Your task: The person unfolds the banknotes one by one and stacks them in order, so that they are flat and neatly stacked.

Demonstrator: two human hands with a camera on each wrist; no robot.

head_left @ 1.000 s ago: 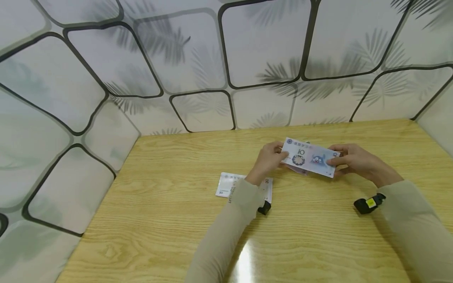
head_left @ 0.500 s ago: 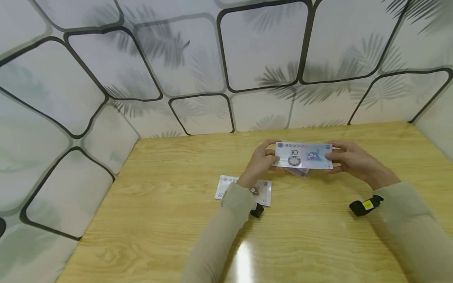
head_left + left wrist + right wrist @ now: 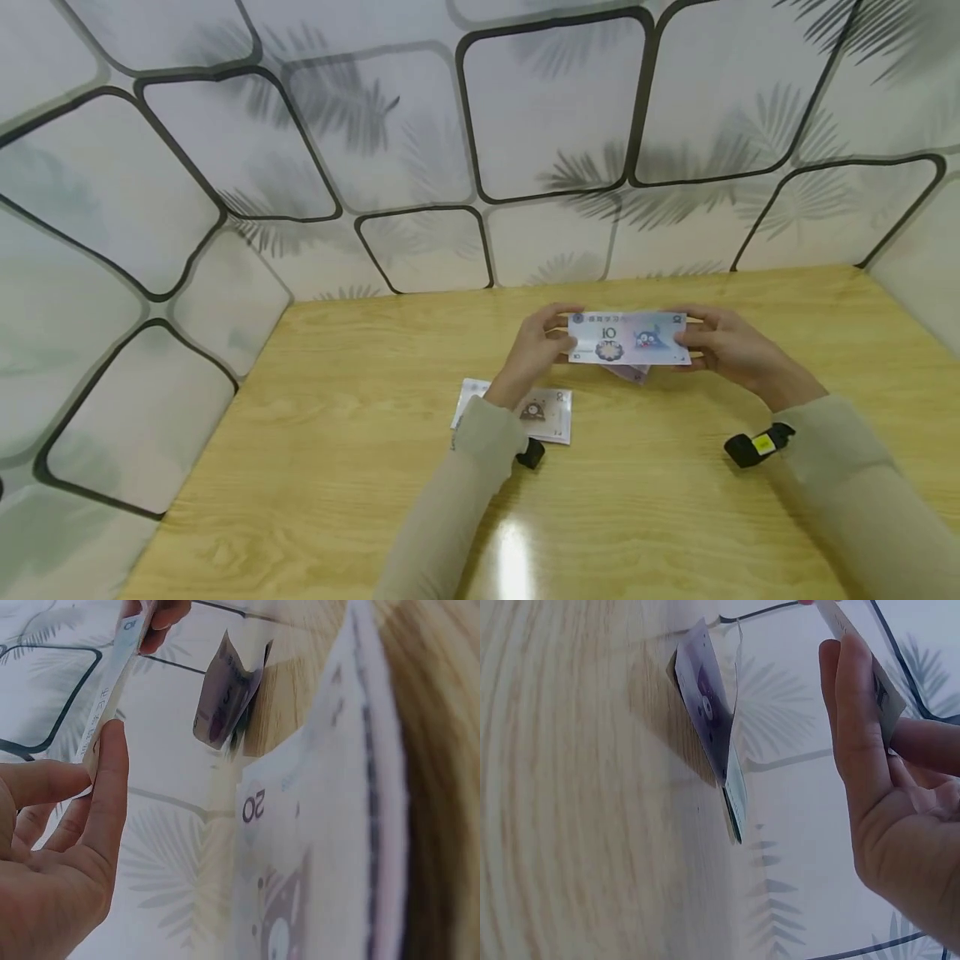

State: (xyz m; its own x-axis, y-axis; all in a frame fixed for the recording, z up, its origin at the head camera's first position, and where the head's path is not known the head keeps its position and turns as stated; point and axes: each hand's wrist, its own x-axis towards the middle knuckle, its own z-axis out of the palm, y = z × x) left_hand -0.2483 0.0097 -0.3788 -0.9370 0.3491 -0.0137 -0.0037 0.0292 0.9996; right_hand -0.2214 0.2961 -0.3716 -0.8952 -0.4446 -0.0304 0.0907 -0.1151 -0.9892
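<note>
Both hands [image 3: 532, 350] [image 3: 731, 347] pinch one 10 note [image 3: 628, 338]; wooden table [image 3: 337, 467] beneath.

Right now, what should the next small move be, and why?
Perhaps lower the pale-blue paper 10 note onto the creased purple paper note: the left hand and right hand pinch the 10 note's ends, it hangs clear of the yellow wooden table, and the head view shows it partly covering the purple note.

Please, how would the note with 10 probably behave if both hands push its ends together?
The 10 note would probably bow, since the wrist views show it thin like paper. It seems light: the left hand and right hand pinch only its ends. It may resist slightly, being nearly flat between them.
</note>
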